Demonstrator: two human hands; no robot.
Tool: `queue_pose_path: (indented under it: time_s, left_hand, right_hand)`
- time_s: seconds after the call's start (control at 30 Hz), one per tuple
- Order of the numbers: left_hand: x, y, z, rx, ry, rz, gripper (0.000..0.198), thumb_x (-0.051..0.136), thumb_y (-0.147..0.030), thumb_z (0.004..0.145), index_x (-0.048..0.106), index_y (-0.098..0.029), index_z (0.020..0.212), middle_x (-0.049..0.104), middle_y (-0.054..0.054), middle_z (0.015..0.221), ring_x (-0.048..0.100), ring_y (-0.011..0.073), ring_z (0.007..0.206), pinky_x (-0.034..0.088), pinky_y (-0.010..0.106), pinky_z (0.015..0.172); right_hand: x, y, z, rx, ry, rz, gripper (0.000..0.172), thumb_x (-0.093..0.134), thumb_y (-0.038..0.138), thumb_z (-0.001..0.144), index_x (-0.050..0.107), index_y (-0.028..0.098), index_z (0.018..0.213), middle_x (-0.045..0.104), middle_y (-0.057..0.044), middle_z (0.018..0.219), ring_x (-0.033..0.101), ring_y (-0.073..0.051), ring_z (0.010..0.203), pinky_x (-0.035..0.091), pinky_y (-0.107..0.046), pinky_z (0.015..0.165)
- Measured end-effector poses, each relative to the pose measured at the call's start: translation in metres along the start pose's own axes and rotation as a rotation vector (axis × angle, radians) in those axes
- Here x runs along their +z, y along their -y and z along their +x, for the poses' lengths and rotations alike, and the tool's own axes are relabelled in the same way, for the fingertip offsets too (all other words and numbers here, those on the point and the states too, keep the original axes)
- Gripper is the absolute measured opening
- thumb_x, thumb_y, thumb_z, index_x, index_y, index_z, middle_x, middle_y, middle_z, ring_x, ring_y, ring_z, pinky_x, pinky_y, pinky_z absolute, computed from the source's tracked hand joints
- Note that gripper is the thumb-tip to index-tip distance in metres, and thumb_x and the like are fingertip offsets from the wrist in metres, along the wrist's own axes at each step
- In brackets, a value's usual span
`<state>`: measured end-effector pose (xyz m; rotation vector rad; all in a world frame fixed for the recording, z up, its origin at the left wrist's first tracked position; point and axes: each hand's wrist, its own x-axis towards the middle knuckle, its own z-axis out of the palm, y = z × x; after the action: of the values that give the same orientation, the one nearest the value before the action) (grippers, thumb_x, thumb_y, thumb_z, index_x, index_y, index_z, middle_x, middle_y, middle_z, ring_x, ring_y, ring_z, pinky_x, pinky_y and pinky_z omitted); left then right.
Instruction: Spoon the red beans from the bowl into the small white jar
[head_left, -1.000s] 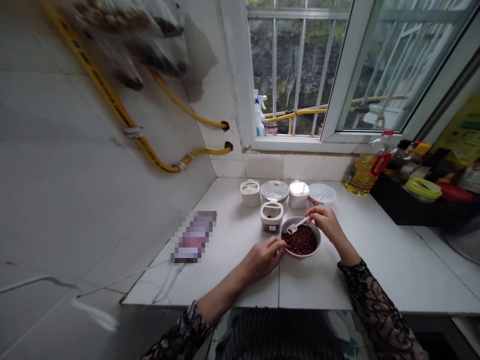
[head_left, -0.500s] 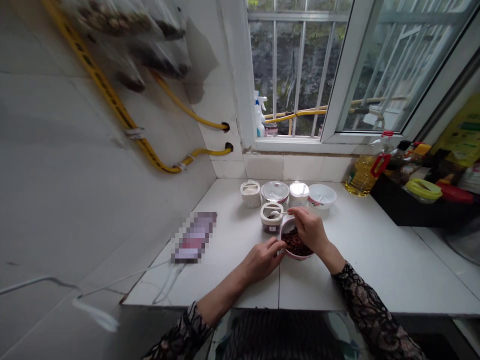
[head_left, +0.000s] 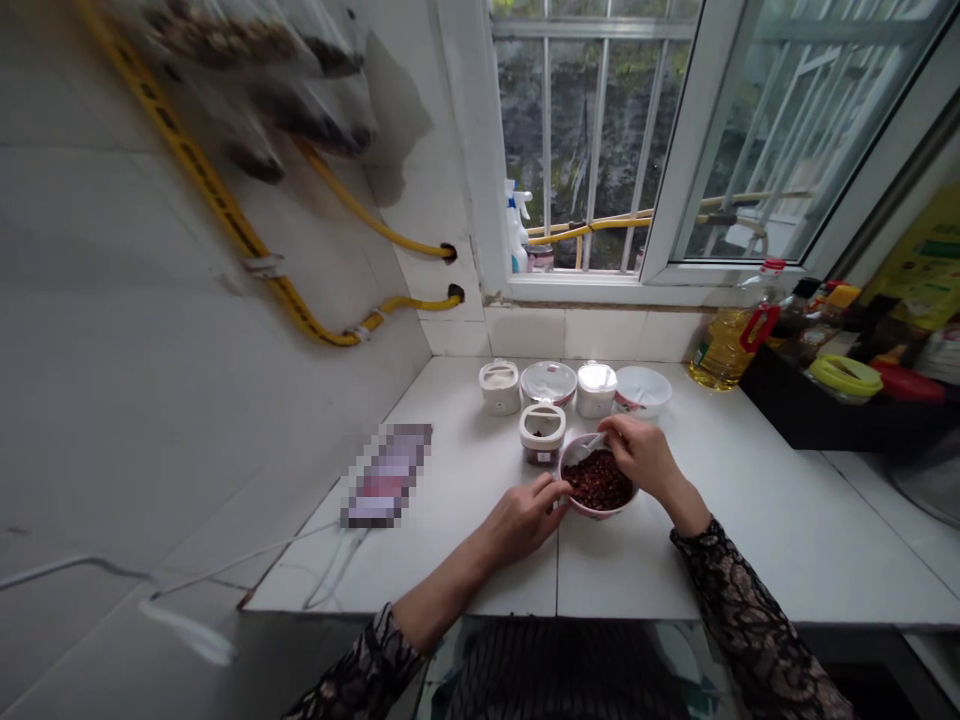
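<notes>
A bowl with a pink rim (head_left: 597,515) stands on the white counter, holding dark red dried bits (head_left: 602,480). My left hand (head_left: 529,510) grips its left rim between thumb and fingers. In my right hand (head_left: 637,455), closed above the bowl's right side, is a small white spoon (head_left: 585,450), its head inside the bowl over the bits. Just left and behind the bowl sits a small square jar (head_left: 542,437), its top open and dark contents inside.
Behind stand a lidded jar (head_left: 499,390), a covered bowl (head_left: 549,384), another jar (head_left: 597,390) and a white bowl (head_left: 643,390). An oil bottle (head_left: 720,345) and black box (head_left: 795,410) are right; a blurred phone-like object (head_left: 388,477) lies left.
My right hand has moved slightly right, bringing the spoon from above the small open jar into the bowl. My left hand stays on the bowl's rim.
</notes>
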<state>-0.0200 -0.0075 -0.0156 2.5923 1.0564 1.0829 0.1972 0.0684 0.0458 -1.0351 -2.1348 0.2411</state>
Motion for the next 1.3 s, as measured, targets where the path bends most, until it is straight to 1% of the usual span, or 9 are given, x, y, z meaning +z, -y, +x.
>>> queue_pose_path:
  time_s: [0.1,0.17,0.37,0.53,0.9,1.03,1.13,1.2,1.3]
  left_hand:
    - [0.0,-0.001,0.0,0.003,0.002,-0.007,0.017,0.044,-0.017,0.095,0.053,-0.017,0.11,0.058,0.005,0.088,0.057,0.011,0.062,0.051,0.022,0.059]
    - [0.0,-0.001,0.0,-0.003,0.002,-0.012,0.017,0.044,-0.017,0.096,0.053,-0.017,0.11,0.058,0.005,0.088,0.057,0.0109,0.063,0.051,0.022,0.059]
    - [-0.002,-0.002,0.001,-0.008,0.011,-0.009,0.017,0.044,-0.016,0.095,0.053,-0.017,0.109,0.058,0.003,0.085,0.056,0.0098,0.061,0.051,0.021,0.059]
    - [-0.002,-0.002,0.001,0.0,0.0,-0.002,0.016,0.044,-0.016,0.095,0.053,-0.017,0.109,0.059,0.004,0.087,0.057,0.0102,0.061,0.051,0.021,0.059]
    - [-0.001,-0.001,0.001,-0.002,0.007,0.008,0.017,0.044,-0.017,0.095,0.053,-0.017,0.109,0.059,0.004,0.086,0.058,0.0108,0.062,0.051,0.022,0.059]
    - [-0.002,-0.002,0.001,-0.006,0.009,0.005,0.017,0.044,-0.017,0.095,0.054,-0.018,0.108,0.059,0.004,0.085,0.057,0.0105,0.062,0.052,0.022,0.06]
    - [-0.001,-0.002,0.001,0.002,0.001,0.008,0.017,0.044,-0.017,0.095,0.053,-0.017,0.109,0.06,0.004,0.086,0.058,0.0107,0.062,0.052,0.022,0.059]
    - [-0.001,-0.001,0.001,0.005,-0.008,0.014,0.017,0.044,-0.018,0.095,0.053,-0.017,0.109,0.06,0.005,0.088,0.058,0.0111,0.063,0.052,0.022,0.059]
    - [0.0,0.0,0.0,0.005,-0.009,0.015,0.017,0.044,-0.018,0.095,0.054,-0.017,0.109,0.06,0.005,0.087,0.058,0.0112,0.063,0.052,0.022,0.06]
  right_hand:
    - [0.005,0.002,0.0,0.036,0.096,0.001,0.024,0.046,0.013,0.082,0.069,0.021,0.084,0.073,-0.006,0.081,0.066,-0.02,0.074,0.047,-0.029,0.068]
    - [0.005,0.002,0.0,0.091,0.112,0.053,0.024,0.046,0.014,0.08,0.069,0.021,0.082,0.072,-0.004,0.075,0.065,-0.019,0.07,0.046,-0.028,0.066]
    - [0.0,-0.005,0.004,0.296,0.022,0.291,0.022,0.045,0.019,0.073,0.067,0.02,0.072,0.068,-0.002,0.063,0.063,-0.018,0.062,0.047,-0.029,0.064]
    - [-0.003,-0.005,0.007,0.434,0.007,0.501,0.018,0.049,0.023,0.066,0.067,0.018,0.068,0.065,-0.001,0.056,0.062,-0.019,0.059,0.048,-0.03,0.064]
    - [-0.005,-0.005,0.01,0.572,0.008,0.692,0.017,0.053,0.027,0.058,0.067,0.018,0.063,0.063,0.001,0.05,0.043,-0.011,0.042,0.03,-0.023,0.041]
    - [-0.002,0.001,0.013,0.628,-0.035,0.818,0.018,0.059,0.029,0.057,0.067,0.017,0.067,0.064,0.0,0.051,0.043,-0.009,0.04,0.031,-0.022,0.04]
    - [0.004,0.008,0.016,0.637,-0.101,0.83,0.023,0.062,0.034,0.061,0.068,0.016,0.073,0.068,-0.002,0.057,0.043,-0.008,0.04,0.034,-0.021,0.041]
    - [0.008,0.013,0.017,0.597,-0.144,0.776,0.027,0.06,0.037,0.066,0.069,0.015,0.08,0.07,-0.003,0.063,0.044,-0.008,0.041,0.037,-0.022,0.042]
    - [0.013,0.021,0.017,0.439,-0.224,0.618,0.028,0.054,0.037,0.08,0.068,0.016,0.091,0.073,-0.006,0.074,0.06,-0.016,0.057,0.047,-0.026,0.053]
